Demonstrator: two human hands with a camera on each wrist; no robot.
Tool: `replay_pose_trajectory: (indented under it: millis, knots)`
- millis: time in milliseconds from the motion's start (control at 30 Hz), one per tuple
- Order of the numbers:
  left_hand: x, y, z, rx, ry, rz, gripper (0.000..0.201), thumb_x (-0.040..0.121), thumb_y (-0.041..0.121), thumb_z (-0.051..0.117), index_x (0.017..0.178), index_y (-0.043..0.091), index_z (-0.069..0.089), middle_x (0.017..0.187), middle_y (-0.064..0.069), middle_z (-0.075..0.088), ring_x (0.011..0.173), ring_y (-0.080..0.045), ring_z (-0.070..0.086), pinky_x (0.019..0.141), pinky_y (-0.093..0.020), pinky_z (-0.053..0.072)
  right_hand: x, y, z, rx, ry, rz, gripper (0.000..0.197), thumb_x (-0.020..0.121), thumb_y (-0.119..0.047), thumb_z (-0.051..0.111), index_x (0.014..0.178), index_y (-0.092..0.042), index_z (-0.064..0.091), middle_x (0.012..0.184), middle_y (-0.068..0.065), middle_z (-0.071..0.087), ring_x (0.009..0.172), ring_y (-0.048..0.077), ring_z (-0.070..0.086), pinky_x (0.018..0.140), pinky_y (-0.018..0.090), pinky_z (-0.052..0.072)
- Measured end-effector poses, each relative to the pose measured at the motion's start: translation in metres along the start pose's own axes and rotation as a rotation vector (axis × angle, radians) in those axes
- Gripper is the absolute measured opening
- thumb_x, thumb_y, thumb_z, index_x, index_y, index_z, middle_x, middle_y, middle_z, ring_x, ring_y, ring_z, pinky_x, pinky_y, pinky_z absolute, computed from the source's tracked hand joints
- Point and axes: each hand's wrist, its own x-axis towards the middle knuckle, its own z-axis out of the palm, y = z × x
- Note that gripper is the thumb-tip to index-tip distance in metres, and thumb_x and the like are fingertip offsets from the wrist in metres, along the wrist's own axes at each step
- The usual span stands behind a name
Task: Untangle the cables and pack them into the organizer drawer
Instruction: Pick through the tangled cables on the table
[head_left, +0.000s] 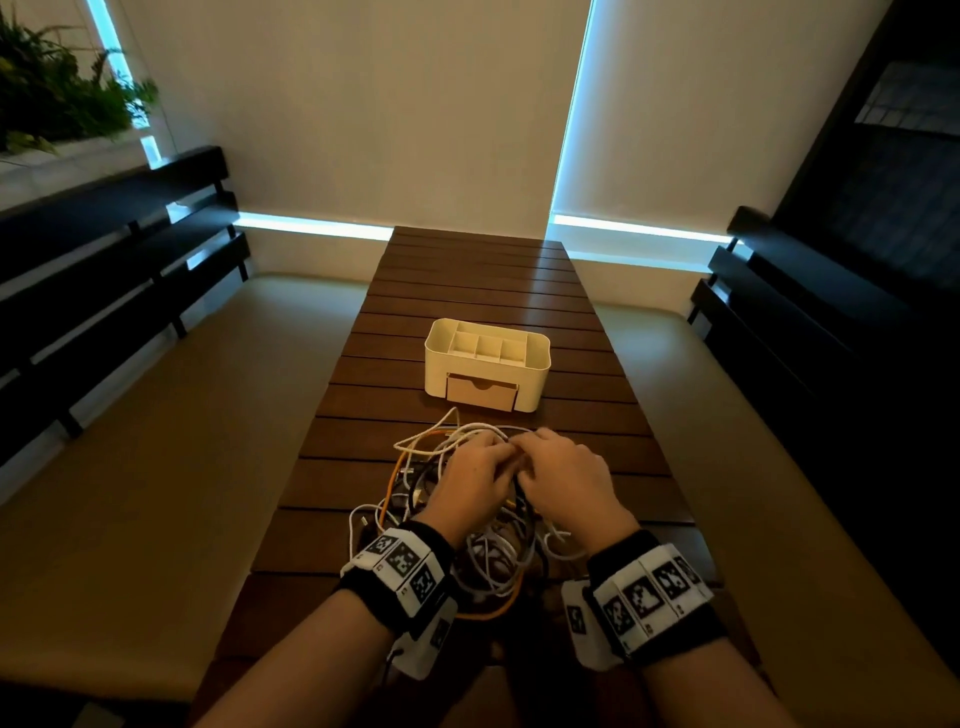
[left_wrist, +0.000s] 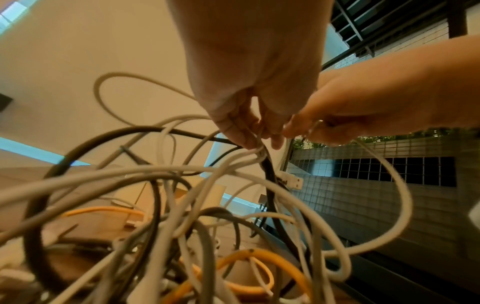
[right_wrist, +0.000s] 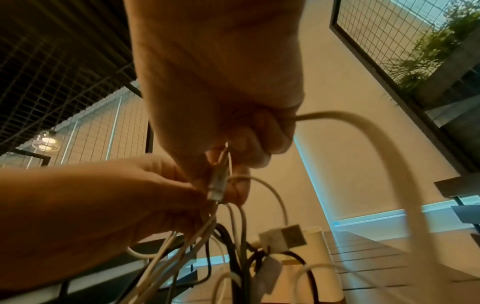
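A tangle of white, black, grey and orange cables lies near the table's front edge, at its middle. The left hand and right hand meet above the pile, fingers curled, both pinching white strands; which cable each holds is hard to make out. A white USB plug hangs below the right hand. Beyond the pile, mid-table, stands the white organizer with its tan drawer shut. Wristbands carry black-and-white square markers; no writing is readable. Both forearms are cut off at the picture's bottom.
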Motion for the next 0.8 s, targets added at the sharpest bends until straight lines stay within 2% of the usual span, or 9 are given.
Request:
replay_pose_trajectory:
  millis: [100,167,233,333,400,500,567,700,800]
  knots:
    - [-0.011,-0.002,0.003,-0.219,0.100,-0.118,0.031,0.085,0.007,0.065,0.112,0.019,0.056,0.097,0.003,0.060,0.087,-0.009,0.059,0.077,-0.021,0.050,0.004,0.005,0.003,-0.055,-0.008,0.102,0.020,0.094,-0.031,0.048,0.110,-0.021,0.056,0.109,0.001,0.059,0.100,0.024,0.060,0.079,0.036,0.047]
    - [-0.019,-0.001,0.006,-0.305,-0.030,-0.298,0.033,0.083,0.009,0.068,0.104,0.021,0.045,0.095,0.003,0.060,0.084,-0.009,0.061,0.072,-0.021,0.053,0.006,0.013,0.005,-0.027,-0.068,0.166,0.018,0.092,-0.033,0.052,0.101,-0.022,0.061,0.102,0.001,0.062,0.098,0.022,0.060,0.080,0.036,0.050]
    - [-0.026,-0.004,0.019,-0.095,-0.215,-0.297,0.020,0.088,0.020,0.063,0.098,0.015,0.046,0.095,-0.004,0.062,0.087,-0.018,0.061,0.077,-0.034,0.052,0.009,0.023,0.007,0.026,-0.165,0.214,0.018,0.089,-0.041,0.056,0.092,-0.026,0.065,0.098,-0.001,0.065,0.097,0.020,0.060,0.080,0.034,0.050]
    - [-0.029,0.000,0.033,-0.019,-0.347,-0.337,0.030,0.095,0.030,0.048,0.121,0.014,0.047,0.115,-0.011,0.062,0.107,-0.030,0.057,0.090,-0.041,0.047,0.012,0.030,0.013,0.024,-0.349,0.234,0.033,0.082,-0.060,0.054,0.072,-0.030,0.064,0.098,0.001,0.063,0.108,0.020,0.056,0.080,0.034,0.046]
    - [-0.028,0.002,0.036,-0.102,-0.350,-0.375,0.032,0.099,0.028,0.040,0.128,0.015,0.043,0.122,-0.013,0.059,0.112,-0.032,0.055,0.093,-0.040,0.045,0.011,0.031,0.020,-0.001,-0.373,0.251,0.033,0.090,-0.054,0.047,0.081,-0.026,0.064,0.100,0.002,0.061,0.111,0.023,0.056,0.083,0.035,0.045]
    - [-0.026,0.005,0.039,-0.243,-0.359,-0.397,0.039,0.102,0.023,0.037,0.140,0.019,0.036,0.129,-0.010,0.056,0.114,-0.028,0.056,0.090,-0.030,0.044,0.007,0.027,0.029,-0.056,-0.361,0.259,0.029,0.097,-0.034,0.038,0.112,-0.020,0.058,0.120,0.007,0.060,0.112,0.028,0.055,0.087,0.037,0.042]
    - [-0.027,0.003,0.039,-0.285,-0.391,-0.391,0.045,0.099,0.012,0.040,0.143,0.019,0.030,0.121,-0.010,0.058,0.105,-0.028,0.061,0.083,-0.033,0.049,0.004,0.024,0.033,-0.056,-0.379,0.226,0.032,0.098,-0.036,0.036,0.119,-0.018,0.052,0.123,0.009,0.058,0.114,0.029,0.054,0.085,0.037,0.042]
    - [-0.023,0.000,0.031,-0.334,-0.361,-0.340,0.044,0.089,-0.004,0.043,0.129,0.014,0.041,0.109,-0.005,0.057,0.102,-0.027,0.059,0.084,-0.037,0.051,-0.001,0.021,0.024,-0.026,-0.282,0.127,0.033,0.097,-0.046,0.034,0.105,-0.022,0.056,0.104,0.002,0.063,0.102,0.024,0.059,0.083,0.037,0.046]
    - [-0.019,0.001,0.025,-0.444,-0.301,-0.399,0.036,0.092,0.003,0.049,0.126,0.016,0.050,0.099,0.003,0.058,0.085,-0.012,0.060,0.076,-0.022,0.051,-0.003,0.021,0.007,0.108,-0.160,0.051,0.034,0.098,-0.044,0.035,0.082,-0.026,0.059,0.079,-0.006,0.060,0.081,0.016,0.058,0.073,0.035,0.049]
